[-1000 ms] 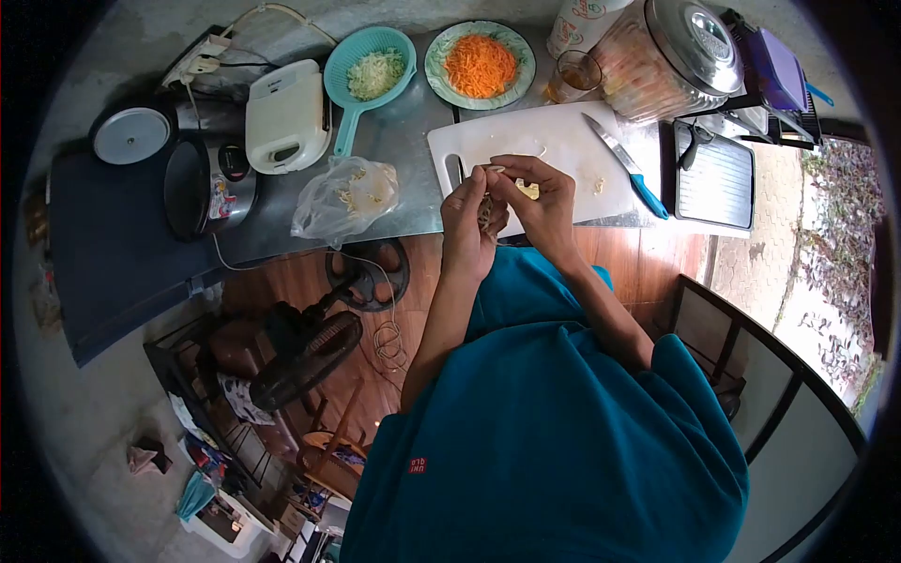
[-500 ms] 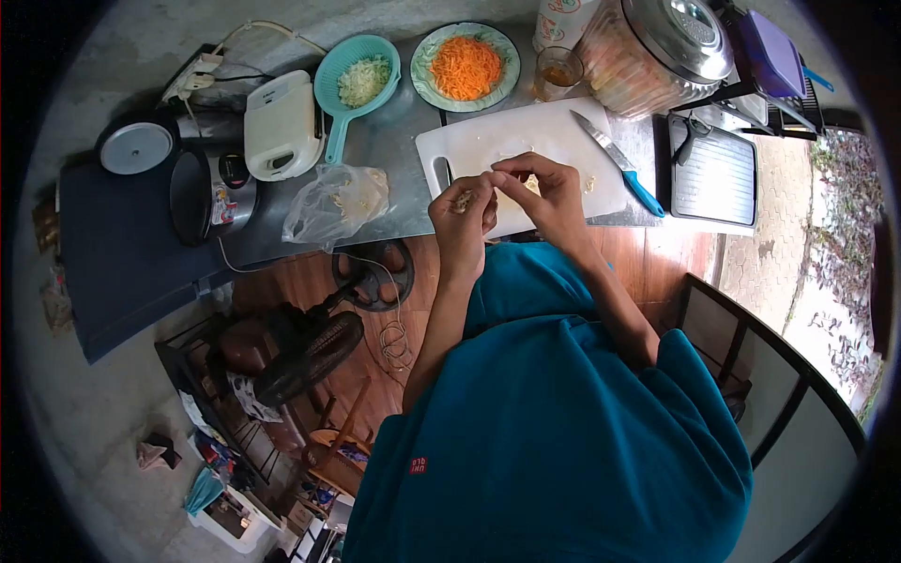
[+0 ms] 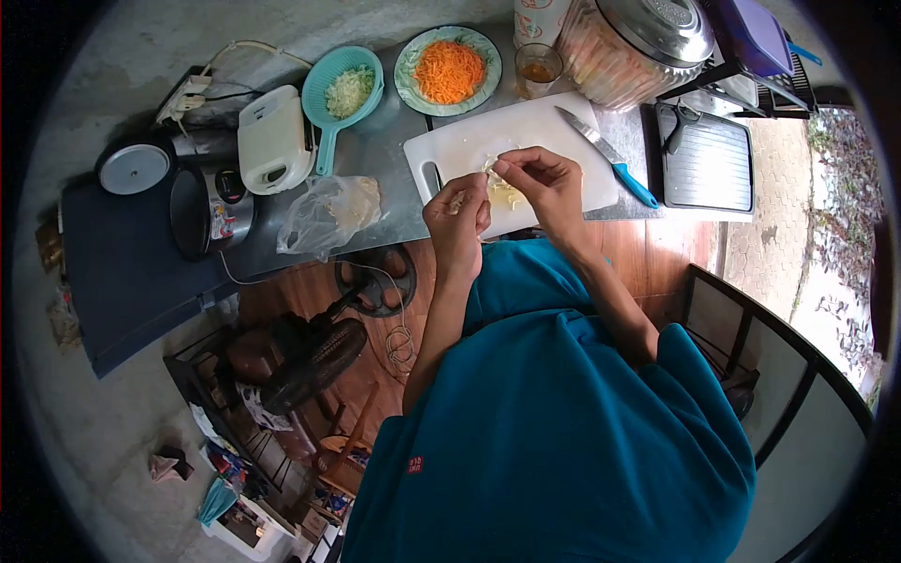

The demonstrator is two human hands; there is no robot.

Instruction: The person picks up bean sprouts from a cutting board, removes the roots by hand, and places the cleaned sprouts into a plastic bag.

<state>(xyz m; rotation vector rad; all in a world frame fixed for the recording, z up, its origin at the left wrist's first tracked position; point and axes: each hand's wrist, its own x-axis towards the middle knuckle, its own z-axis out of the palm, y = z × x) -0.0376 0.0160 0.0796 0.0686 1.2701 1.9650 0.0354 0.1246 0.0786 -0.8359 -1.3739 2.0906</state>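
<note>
Above the near part of the white cutting board point(image 3: 469, 139), my left hand point(image 3: 455, 225) is curled closed around small pale pieces that look like garlic. Just right of it, my right hand point(image 3: 552, 192) makes a pinch with thumb and index finger, close to the left fingertips. Whatever sits in that pinch is too small to make out. Pale yellowish pieces point(image 3: 507, 197) lie on the board below and between the hands. A knife point(image 3: 596, 144) with a blue handle rests on the board's right side, its handle reaching past the edge.
Left of the board lies a clear plastic bag point(image 3: 324, 216) with pale bits. Behind are a green strainer point(image 3: 319, 83) of shredded white vegetable, a plate point(image 3: 407, 80) of shredded carrot, a glass point(image 3: 537, 84) and a large lidded jar point(image 3: 624, 61). A ridged griddle point(image 3: 709, 169) stands right.
My hands have separated slightly, the right moving a little right from the left fingertips. More of the pale pieces on the board show between them. The whole view has shifted slightly.
</note>
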